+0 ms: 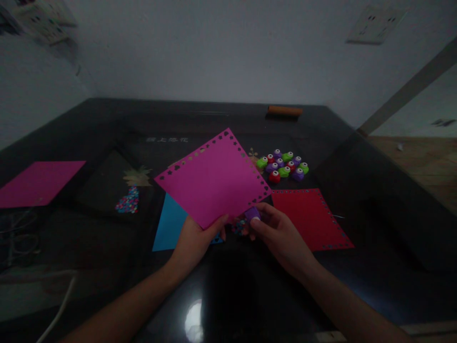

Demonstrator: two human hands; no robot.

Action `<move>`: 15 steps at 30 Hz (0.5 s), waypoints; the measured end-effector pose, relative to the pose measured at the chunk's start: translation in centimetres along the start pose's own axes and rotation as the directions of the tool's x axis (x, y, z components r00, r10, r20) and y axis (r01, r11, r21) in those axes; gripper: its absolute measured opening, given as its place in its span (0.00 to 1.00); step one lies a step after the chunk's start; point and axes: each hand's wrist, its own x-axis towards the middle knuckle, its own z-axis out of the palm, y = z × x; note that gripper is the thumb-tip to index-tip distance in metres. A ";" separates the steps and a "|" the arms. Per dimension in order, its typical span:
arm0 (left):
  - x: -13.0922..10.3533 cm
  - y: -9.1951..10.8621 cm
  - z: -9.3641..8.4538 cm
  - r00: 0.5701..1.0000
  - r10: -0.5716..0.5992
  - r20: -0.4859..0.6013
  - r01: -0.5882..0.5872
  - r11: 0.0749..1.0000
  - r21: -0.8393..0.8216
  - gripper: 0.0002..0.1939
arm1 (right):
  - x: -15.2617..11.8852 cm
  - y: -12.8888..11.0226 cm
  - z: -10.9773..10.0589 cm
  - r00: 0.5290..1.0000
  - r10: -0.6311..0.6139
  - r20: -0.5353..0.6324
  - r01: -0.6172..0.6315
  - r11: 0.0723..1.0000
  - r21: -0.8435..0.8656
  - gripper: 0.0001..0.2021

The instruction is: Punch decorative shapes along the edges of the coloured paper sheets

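Holding a pink sheet [214, 183] to a purple punch [253, 214]

Pinching the sheet's near corner, the left hand [194, 238] is clamped on it, thumb laid on top. The right hand [282, 236] is closed around the purple punch, thumb and fingers together on its body, at the sheet's near right edge. Whether the paper sits inside the punch's slot cannot be told. The pink sheet is raised and tilted above the table [232, 295], with small shaped holes along its far left and far right edges.

Between the hands lies a scatter of coloured paper bits [238, 227]. A blue sheet [166, 228] lies partly hidden behind the left hand and the pink sheet; to the right lies a red sheet [303, 216] with holes along its borders. Beyond it stands a cluster of green, red and purple punches [284, 171].

Farther left are a confetti heap [129, 201] and, near the table's left edge, a second pink sheet [39, 183]. At the far side, toward the right, rests a brown roll [284, 111].
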 end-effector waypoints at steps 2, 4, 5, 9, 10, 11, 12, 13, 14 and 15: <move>0.0 0.1 0.1 1.000 0.012 -0.001 -0.012 1.000 0.001 0.09 | 0.0 -0.1 0.1 1.000 -0.006 -0.003 0.006 1.000 0.006 0.14; 0.0 0.1 0.1 1.000 0.029 -0.008 -0.029 0.999 0.013 0.08 | 0.0 -0.1 0.1 1.000 -0.008 -0.008 0.008 1.000 0.009 0.14; 0.0 0.1 0.1 0.999 0.036 -0.009 -0.036 0.999 0.022 0.08 | 0.0 -0.1 0.1 1.000 -0.008 -0.012 0.008 1.000 0.011 0.14; -0.1 0.0 0.1 0.999 0.052 0.008 -0.053 0.995 0.084 0.10 | 0.0 -0.1 0.2 1.000 -0.017 -0.018 0.018 1.000 0.004 0.14; -0.2 0.0 0.1 0.998 0.057 0.010 -0.057 0.993 0.101 0.10 | 0.0 -0.1 0.3 1.000 -0.020 -0.020 0.020 1.000 -0.001 0.14; -0.2 0.0 0.1 0.998 0.061 0.010 -0.062 0.992 0.114 0.10 | 0.0 -0.1 0.3 0.999 -0.022 -0.023 0.022 1.000 -0.005 0.14; -0.3 0.1 0.1 0.998 0.062 0.011 -0.063 0.990 0.126 0.11 | 0.0 -0.1 0.3 0.999 -0.024 -0.027 0.023 1.000 -0.007 0.14; -0.4 0.1 0.0 0.998 0.064 0.014 -0.065 0.988 0.143 0.12 | 0.0 0.0 0.3 0.999 -0.023 -0.036 0.023 1.000 -0.006 0.14; -0.4 0.1 0.0 0.998 0.065 0.019 -0.067 0.984 0.163 0.12 | -0.1 0.1 0.4 0.999 -0.022 -0.049 0.022 1.000 -0.003 0.15; -0.5 0.1 0.0 0.998 0.065 0.024 -0.068 0.981 0.184 0.13 | -0.1 0.1 0.4 0.998 -0.021 -0.061 0.021 1.000 0.002 0.16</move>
